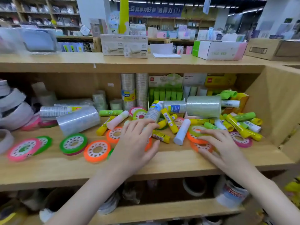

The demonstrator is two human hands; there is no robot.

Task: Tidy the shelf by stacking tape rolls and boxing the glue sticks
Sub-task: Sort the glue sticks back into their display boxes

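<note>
Under the left hand (136, 142), an orange tape roll (148, 144) seems mostly hidden.

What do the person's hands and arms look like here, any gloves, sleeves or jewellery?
Both bare: the left hand and right hand show no gloves, rings or watch. Forearms are uncovered to the frame edge, no sleeves in view. Nails look short and unpainted.
</note>
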